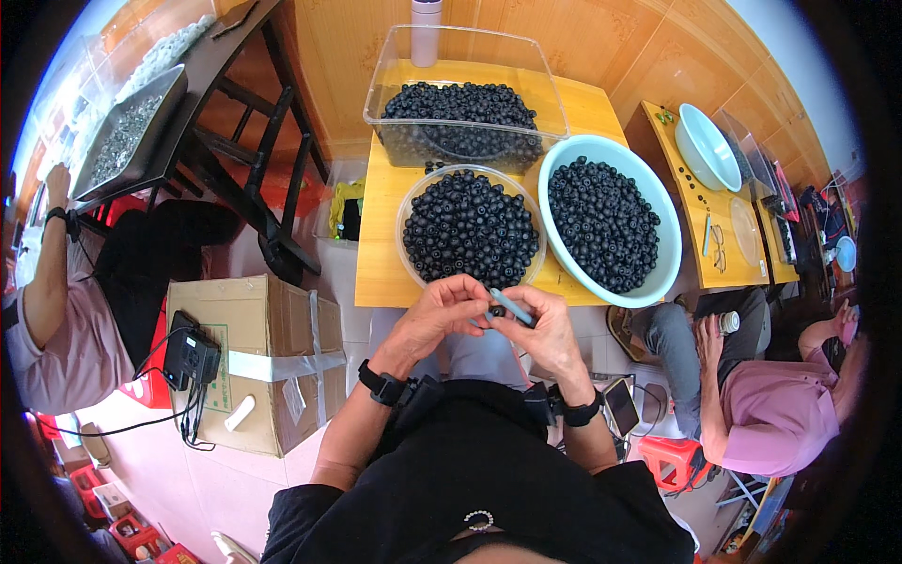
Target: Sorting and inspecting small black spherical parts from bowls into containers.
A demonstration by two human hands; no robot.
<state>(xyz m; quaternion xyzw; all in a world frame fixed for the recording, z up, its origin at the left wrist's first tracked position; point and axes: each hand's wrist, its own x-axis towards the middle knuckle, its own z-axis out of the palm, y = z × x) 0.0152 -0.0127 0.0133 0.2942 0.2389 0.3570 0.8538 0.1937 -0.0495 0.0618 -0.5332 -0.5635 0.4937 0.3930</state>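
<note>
Hands (493,315) together, pinching bead (495,310) and tool (512,307)

Wooden panelled wall (601,38), pale tiled floor (188,470), yellow wooden table (381,254), daylight.

Black beads (470,226) — white basin (658,273), yellow table (376,273)
</note>
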